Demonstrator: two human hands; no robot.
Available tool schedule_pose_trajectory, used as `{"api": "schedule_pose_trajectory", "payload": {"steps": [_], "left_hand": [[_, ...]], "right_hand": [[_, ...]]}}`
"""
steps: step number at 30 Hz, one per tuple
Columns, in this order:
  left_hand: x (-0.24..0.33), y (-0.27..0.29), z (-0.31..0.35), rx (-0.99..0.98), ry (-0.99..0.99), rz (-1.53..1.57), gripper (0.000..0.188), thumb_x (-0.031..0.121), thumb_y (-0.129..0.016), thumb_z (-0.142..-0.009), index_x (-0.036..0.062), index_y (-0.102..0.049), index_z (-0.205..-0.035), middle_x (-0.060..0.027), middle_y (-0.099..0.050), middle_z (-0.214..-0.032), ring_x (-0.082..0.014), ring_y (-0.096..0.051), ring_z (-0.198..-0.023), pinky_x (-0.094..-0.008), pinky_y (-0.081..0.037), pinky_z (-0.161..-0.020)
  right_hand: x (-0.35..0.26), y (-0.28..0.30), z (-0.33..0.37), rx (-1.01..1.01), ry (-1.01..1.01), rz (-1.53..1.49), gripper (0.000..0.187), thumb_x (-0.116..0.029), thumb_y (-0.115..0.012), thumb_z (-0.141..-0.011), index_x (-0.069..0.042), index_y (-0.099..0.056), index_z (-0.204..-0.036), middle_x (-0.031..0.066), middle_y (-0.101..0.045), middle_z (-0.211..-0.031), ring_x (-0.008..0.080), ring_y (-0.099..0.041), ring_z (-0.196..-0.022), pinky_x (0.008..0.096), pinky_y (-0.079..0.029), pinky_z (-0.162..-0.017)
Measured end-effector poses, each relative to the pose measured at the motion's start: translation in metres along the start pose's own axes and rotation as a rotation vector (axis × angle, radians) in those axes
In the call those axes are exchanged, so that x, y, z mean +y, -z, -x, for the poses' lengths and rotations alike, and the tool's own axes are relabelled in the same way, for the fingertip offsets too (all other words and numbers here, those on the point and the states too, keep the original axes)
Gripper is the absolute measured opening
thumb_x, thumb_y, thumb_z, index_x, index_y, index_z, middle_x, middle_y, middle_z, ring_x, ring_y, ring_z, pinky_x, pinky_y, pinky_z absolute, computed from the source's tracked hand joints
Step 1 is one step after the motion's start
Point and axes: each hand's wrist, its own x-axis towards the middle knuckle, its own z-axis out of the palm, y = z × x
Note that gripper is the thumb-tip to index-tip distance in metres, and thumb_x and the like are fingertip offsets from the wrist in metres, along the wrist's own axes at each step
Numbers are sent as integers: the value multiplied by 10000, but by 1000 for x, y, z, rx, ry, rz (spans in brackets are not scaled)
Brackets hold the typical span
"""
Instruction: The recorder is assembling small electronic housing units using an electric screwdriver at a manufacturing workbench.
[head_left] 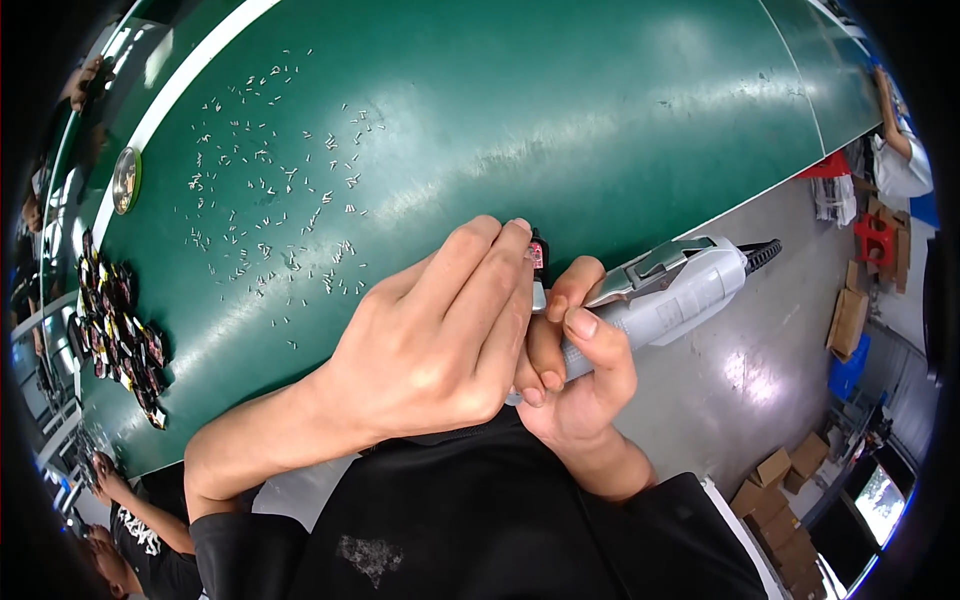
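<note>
My right hand (588,375) is wrapped around a grey electric screwdriver (690,290), whose corded end points to the far right. Its tip end is hidden behind my fingers. Close beside it, the fingers of my left hand (430,335) are pressed together on a small black piece with a reddish label (538,257). Most of that piece is covered by my fingertips. Both hands meet near the table's front edge. Many tiny silvery screws (265,185) lie scattered over the green tabletop to the left of my hands.
A heap of small black pieces with coloured labels (120,320) lies at the left. A round shallow dish (126,180) stands by the white strip (215,40). Cardboard boxes (775,520) and a red stool (875,240) are on the floor side. Other people sit at left and far right.
</note>
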Motion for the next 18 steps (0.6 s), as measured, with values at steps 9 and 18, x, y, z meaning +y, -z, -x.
{"api": "schedule_pose_trajectory", "payload": {"steps": [9,18], "left_hand": [[2,-2,0,-10,14,20,380,14,-626,-522,-130,-607,-873,-219,-618,-963,-316,-623,-817,-331,-531,-569],[4,4,12,-129,1,-2,417,-46,-655,-580,-171,-597,-974,-256,-598,-1071,-339,-612,-911,-352,-551,-681]], "right_hand": [[-7,7,-4,-100,-17,-6,92,-111,-429,-883,-21,-433,-901,28,-375,-477,124,-335,-361,274,-330,-383],[-90,-13,-35,-440,206,288,166,-233,-467,-933,-69,-444,-924,-7,-410,-511,103,-402,-393,275,-386,-468]]}}
